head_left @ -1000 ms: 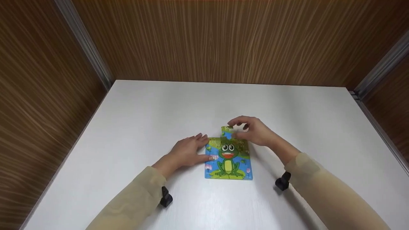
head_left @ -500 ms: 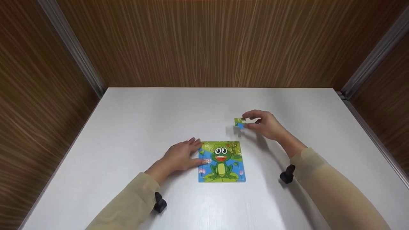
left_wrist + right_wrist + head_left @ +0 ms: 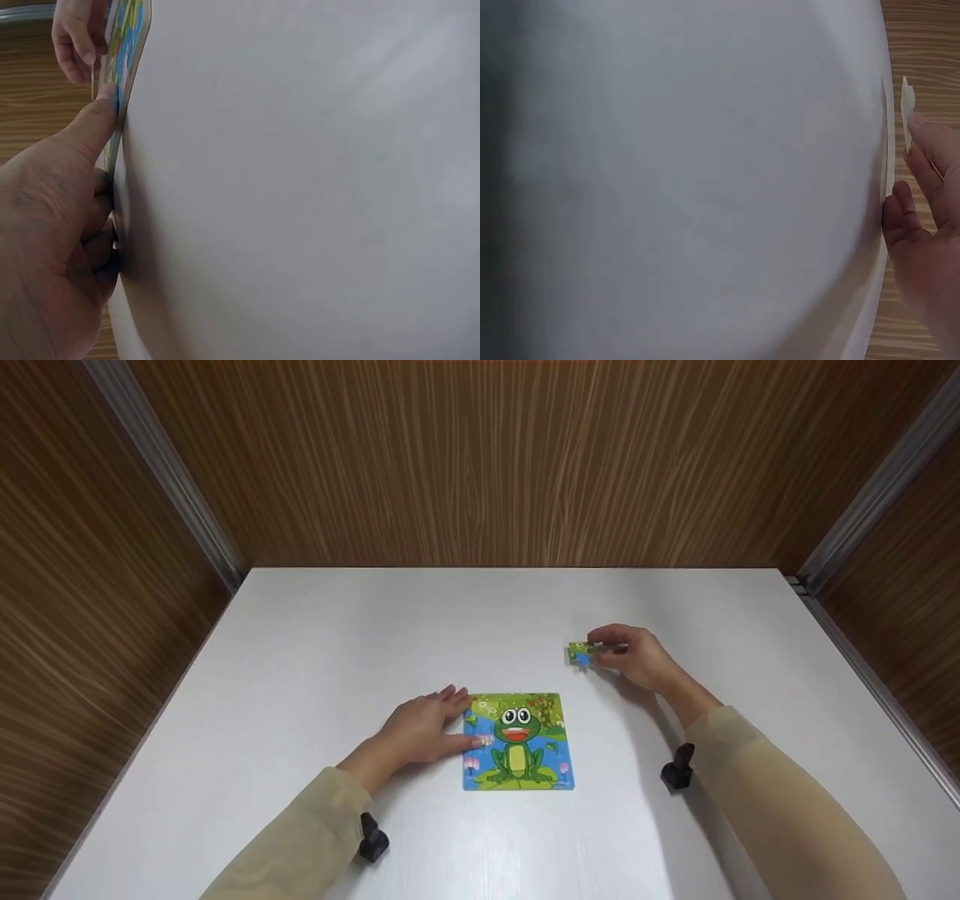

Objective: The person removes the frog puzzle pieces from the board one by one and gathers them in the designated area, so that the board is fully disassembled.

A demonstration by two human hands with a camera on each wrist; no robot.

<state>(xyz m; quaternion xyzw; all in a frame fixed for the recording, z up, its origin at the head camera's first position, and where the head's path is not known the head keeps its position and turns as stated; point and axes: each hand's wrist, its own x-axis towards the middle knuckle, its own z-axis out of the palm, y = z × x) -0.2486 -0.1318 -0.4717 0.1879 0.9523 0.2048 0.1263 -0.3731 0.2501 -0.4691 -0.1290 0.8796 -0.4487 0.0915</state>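
Wood-grain panels (image 3: 480,465) rise behind and at both sides of the white table (image 3: 337,660), with metal strips (image 3: 161,472) where they meet. We see a square frog jigsaw puzzle (image 3: 517,750) lying flat near the middle of the table: a green frog on a lily pad, blue water, pink blossoms. At its left edge we find the left hand (image 3: 420,727), loosely spread, its thumb resting on the picture and its fingers along the edge up to the far left corner.

Beyond the puzzle and to its right, well apart from it, we see the right hand (image 3: 634,656) pinching a small green-and-blue jigsaw piece (image 3: 580,654) between thumb and fingertips; from the right wrist we make out the piece nearly edge-on. We also note beige sleeves (image 3: 787,802) on both arms, a black clip (image 3: 677,771) at each cuff.
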